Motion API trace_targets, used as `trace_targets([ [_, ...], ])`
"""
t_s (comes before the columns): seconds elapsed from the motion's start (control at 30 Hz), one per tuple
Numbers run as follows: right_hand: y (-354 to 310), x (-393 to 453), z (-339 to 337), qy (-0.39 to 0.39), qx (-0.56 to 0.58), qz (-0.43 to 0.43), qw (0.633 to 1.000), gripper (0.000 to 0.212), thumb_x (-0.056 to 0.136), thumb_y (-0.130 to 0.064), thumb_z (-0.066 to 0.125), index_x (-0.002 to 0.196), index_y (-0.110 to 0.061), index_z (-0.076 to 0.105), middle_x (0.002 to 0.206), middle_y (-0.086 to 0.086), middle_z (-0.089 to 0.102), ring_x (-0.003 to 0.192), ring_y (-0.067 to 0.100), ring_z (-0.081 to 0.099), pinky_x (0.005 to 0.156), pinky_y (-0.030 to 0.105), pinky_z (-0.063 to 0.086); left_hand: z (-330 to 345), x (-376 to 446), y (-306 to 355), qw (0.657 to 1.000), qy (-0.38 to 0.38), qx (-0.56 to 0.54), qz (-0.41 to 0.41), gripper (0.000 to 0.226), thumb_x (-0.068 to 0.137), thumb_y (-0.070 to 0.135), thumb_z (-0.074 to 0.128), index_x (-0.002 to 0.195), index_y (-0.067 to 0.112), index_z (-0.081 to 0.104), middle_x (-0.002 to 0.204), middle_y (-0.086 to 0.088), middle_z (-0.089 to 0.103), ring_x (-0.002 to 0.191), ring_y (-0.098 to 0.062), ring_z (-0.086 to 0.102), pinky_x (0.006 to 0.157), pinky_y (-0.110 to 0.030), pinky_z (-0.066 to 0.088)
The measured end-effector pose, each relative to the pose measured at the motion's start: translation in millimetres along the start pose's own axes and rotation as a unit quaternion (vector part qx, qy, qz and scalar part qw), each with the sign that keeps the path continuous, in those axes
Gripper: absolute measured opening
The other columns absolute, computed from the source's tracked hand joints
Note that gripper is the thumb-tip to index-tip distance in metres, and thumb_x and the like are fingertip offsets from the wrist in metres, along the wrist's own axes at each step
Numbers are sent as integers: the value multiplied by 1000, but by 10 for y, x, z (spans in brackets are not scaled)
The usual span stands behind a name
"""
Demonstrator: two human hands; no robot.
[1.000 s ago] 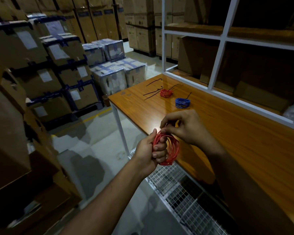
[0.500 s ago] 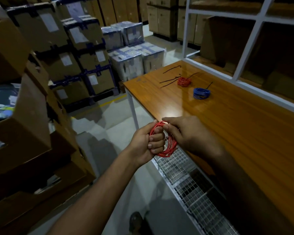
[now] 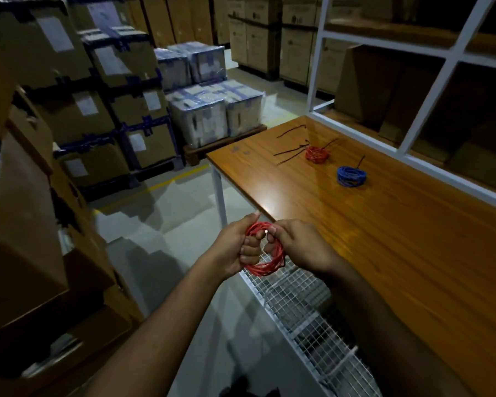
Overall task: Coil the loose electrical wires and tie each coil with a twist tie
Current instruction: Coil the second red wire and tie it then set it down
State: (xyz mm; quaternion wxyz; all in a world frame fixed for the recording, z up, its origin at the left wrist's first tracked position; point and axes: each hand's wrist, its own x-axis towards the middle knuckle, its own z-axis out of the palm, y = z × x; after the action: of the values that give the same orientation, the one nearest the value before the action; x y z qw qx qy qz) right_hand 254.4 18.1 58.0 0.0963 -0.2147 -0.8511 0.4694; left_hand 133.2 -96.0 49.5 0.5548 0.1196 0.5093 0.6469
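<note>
Red insulated wire, wound into one round multi-loop coil (image 3: 265, 253), is held in the air just off the near edge of the counter (image 3: 384, 239), above a white wire-mesh shelf (image 3: 304, 305) that runs below that edge. Left hand (image 3: 238, 247) grips the coil's left side, fingers curled round the strands and through the ring, thumb up along its top. Right hand (image 3: 301, 247) pinches the coil's upper right with thumb and fingertips; what lies under the fingertips cannot be made out. Two further coils lie flat on the counter's far end: one small red coil (image 3: 317, 154) and one blue coil (image 3: 351, 176), near each other but not touching. Each has a thin dark strand sticking out of it. Loose black twist ties (image 3: 291, 151), thin and slightly bent, lie just left of the small red coil; three or four can be seen, the exact count being unclear in the dim light. Total wire coils in view: three, two red and one blue. Counter surface is glossy orange-brown wood grain with a bright reflection at its near corner, on a white metal leg. White metal shelving (image 3: 430, 90) stands behind the counter, holding brown cartons. Stacked cardboard boxes (image 3: 78, 110) with white labels and dark blue strapping stand at the left on the grey floor, with plastic-wrapped packs (image 3: 209, 110) on a pallet behind.
</note>
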Motion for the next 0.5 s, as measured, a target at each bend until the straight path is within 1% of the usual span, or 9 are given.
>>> trace_targets([
  [0.03,4,65,78,-13,77,19,997,31,105,-22,46,81,-16,64,76,5,74,67,13,70,63,26,49,-95,60,2,999,29,27,24,48,101,40,48,63,10,48,43,5,28,31,-5,22,34,-15,16],
  [0.1,-42,178,234,-28,225,61,972,32,105,-18,45,81,-8,62,72,8,69,63,16,64,64,31,47,-269,177,1,994,71,47,61,48,102,39,49,63,10,47,45,3,28,33,-6,22,36,-16,15],
  [0.17,-117,294,388,-26,361,109,926,33,106,-17,43,79,-6,58,65,6,60,60,16,59,68,34,48,-401,280,17,991,93,45,86,49,101,41,50,62,11,45,47,1,28,34,-8,21,36,-16,16],
  [0.2,-149,358,455,-17,411,131,902,33,106,-19,42,79,-6,56,62,4,55,57,15,55,67,32,50,-452,326,39,990,99,42,87,49,101,41,50,62,11,45,47,1,28,34,-8,21,36,-16,16],
  [0.27,-155,500,555,10,474,164,865,36,106,-25,40,77,-9,52,56,-2,41,49,10,40,56,26,44,-540,411,106,993,89,27,67,48,101,41,49,64,11,46,46,3,29,33,-7,22,35,-16,17],
  [0.33,-137,649,595,32,511,183,839,39,107,-30,38,76,-10,48,51,-7,33,42,6,26,45,21,32,-583,467,183,998,48,-1,33,47,102,41,47,66,10,47,45,4,28,33,-6,23,35,-17,21],
  [0.37,-125,727,596,39,513,187,837,40,107,-32,37,75,-10,47,49,-8,32,39,4,23,41,19,26,-604,495,219,999,22,-21,11,48,102,42,46,67,10,47,44,5,28,32,-6,24,35,-18,23],
  [0.4,-112,804,584,43,500,186,845,41,107,-32,37,74,-10,47,47,-8,31,37,3,22,38,18,21,-624,522,262,999,-5,-41,-14,48,102,44,45,67,10,47,44,5,29,32,-7,25,36,-20,27],
  [0.5,-57,1024,524,55,395,148,905,43,107,-33,38,70,-12,47,47,-6,31,37,5,22,36,18,18,-736,659,414,994,-75,-47,-70,54,102,51,37,69,10,50,47,2,34,36,-11,33,48,-26,39],
])
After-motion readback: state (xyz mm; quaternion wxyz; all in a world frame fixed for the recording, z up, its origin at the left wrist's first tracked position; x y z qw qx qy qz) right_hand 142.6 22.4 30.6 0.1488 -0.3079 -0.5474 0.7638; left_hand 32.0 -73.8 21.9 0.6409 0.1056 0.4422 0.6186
